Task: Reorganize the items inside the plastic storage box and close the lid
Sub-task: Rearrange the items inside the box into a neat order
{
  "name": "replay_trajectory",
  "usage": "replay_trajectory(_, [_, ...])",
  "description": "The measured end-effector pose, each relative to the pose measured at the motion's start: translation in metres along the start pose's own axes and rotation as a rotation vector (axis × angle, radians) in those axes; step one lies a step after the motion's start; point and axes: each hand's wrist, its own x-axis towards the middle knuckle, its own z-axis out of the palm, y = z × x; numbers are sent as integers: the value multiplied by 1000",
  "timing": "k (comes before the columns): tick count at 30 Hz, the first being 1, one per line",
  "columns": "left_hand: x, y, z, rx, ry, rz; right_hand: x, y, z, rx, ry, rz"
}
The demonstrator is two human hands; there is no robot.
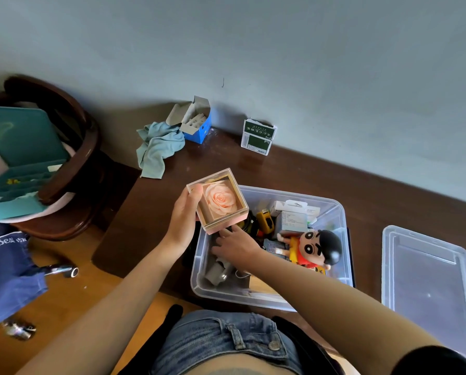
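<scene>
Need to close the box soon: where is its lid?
In the head view, the clear lid lies flat on the table at the far right, just right of the storage box.

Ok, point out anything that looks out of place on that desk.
A crumpled blue cloth lies bunched against an open, tipped chalk box near the wall. The storage box's lid lies off to its right, not yet on.

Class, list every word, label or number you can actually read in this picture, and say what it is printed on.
"Bea...": white lettering on the blue fabric, rest unreadable.
Green-and-white carton: characters and barcode, too small to read.
White packages in the storage box: print too small.
</scene>
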Motion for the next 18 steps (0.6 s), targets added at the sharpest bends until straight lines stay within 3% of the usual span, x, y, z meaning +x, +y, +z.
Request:
replay_trajectory(9, [2, 3, 2, 2, -9, -8, -24, 8, 13, 104, 103, -13])
replay_trajectory(14, [4, 3, 1, 74, -71, 4, -67, 24, 5, 360, 218, 105])
replay_trajectory(18, [7, 0, -7, 214, -185, 48, -109, 30, 7, 720, 238, 278])
